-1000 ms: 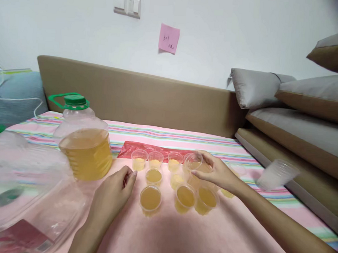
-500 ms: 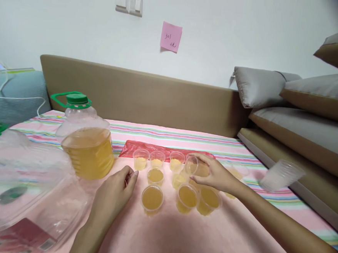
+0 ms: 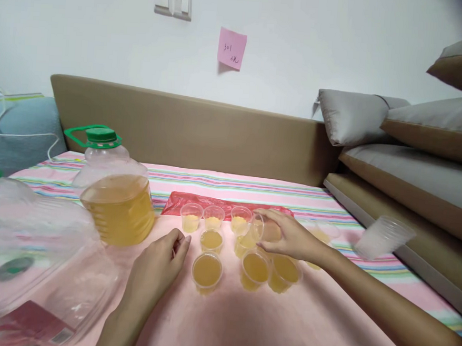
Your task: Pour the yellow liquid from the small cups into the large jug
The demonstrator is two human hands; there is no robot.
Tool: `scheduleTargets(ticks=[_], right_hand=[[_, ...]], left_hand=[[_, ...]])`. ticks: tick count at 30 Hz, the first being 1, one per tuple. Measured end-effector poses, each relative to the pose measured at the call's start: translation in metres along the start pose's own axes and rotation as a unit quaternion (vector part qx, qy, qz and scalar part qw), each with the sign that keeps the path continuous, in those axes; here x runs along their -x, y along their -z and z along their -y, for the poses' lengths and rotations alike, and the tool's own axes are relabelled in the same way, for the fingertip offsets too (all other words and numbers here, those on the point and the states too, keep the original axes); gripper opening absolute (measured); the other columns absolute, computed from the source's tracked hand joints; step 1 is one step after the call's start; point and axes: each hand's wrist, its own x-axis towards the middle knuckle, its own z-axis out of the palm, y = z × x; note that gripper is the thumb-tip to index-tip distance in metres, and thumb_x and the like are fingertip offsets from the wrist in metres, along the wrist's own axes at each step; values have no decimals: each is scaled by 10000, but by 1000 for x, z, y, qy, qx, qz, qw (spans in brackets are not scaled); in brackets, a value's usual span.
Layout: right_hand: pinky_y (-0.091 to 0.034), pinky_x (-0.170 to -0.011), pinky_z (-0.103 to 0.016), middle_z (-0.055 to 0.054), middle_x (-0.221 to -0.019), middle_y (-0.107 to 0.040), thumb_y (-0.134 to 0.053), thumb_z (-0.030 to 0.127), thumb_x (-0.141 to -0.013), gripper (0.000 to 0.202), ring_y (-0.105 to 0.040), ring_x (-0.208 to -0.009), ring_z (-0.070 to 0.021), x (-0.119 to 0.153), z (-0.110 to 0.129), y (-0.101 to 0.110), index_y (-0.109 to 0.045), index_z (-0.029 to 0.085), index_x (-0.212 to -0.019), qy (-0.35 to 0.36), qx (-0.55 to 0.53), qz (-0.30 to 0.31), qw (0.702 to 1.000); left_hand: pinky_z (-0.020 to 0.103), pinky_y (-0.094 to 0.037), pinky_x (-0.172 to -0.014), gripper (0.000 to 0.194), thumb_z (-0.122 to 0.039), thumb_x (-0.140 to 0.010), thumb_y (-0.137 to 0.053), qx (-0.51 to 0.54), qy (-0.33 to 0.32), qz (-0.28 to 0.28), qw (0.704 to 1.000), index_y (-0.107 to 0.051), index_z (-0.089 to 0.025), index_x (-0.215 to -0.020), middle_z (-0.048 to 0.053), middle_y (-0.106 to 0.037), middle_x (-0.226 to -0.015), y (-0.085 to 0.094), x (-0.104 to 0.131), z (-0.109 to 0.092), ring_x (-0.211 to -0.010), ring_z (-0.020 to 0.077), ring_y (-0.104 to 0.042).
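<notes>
Several clear plastic cups with yellow liquid stand on the pink cloth, among them a full front cup (image 3: 207,270) and a fuller cup to its right (image 3: 255,268). My right hand (image 3: 280,233) grips a clear cup (image 3: 257,226) between thumb and fingers. That cup is tilted with its mouth to the left, over a cup with pale yellow liquid (image 3: 243,246). My left hand (image 3: 172,250) rests on the cloth left of the cups with its fingers curled, and nothing shows in it.
A large jug of yellow liquid (image 3: 120,207) stands at left, beside a big clear bottle (image 3: 76,283) in front. Behind the cups lies a red plastic bag (image 3: 213,201). Stacked cups (image 3: 384,237) lie at right near the cushions (image 3: 413,170).
The cup in my right hand has tipped further left over the pale cup. My left hand has stayed almost still. The whole view has shifted slightly.
</notes>
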Motion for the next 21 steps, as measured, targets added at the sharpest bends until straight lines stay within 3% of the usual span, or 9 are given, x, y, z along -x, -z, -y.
scheduleTargets(ticks=[14,21], right_hand=[[-420,-1150,-561,-144,-1470,-624,-753,286,-760,760,-549,-1370,-364,-10,-2,3,-556,207,-1490,39,91,42,994],[-512,-1027,-521,-142,-1377,-617,-762,252,-743,751,-592,-1264,-366,-17,11,7,-582,244,-1472,71,130,76,986]], left_hand=[[317,-364,-685,354,-497,-1023,-358,4,-21,10,1000,-483,-248,-805,12,-673,-764,-3,-1,1,-734,228,-647],[309,-355,-659,358,-490,-1029,-364,4,-33,4,999,-464,-248,-785,8,-652,-738,-3,-1,2,-707,224,-641]])
